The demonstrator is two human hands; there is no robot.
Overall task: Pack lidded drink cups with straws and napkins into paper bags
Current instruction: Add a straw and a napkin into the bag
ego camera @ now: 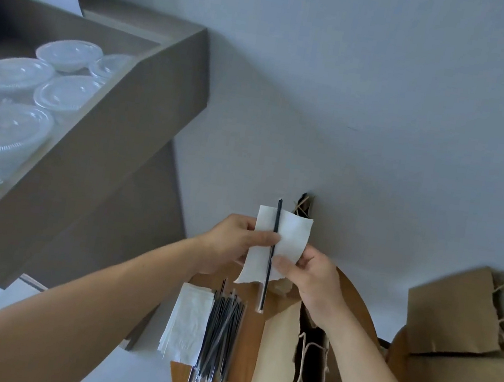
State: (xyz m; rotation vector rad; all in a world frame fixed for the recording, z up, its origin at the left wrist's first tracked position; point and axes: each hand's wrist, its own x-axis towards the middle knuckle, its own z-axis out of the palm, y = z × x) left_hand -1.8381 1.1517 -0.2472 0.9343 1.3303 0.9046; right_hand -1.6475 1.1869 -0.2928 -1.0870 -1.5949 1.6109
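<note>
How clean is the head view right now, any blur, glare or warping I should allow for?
Head view: strong wide-angle warping bends the shelf and forearms; light is soft and even, with faint shadows on the wall; mild glare on the clear cup lids; the cardboard boxes at the right edge are smeared; both hands, left hand and right hand, with the napkin and straw, are fairly sharp.
</note>
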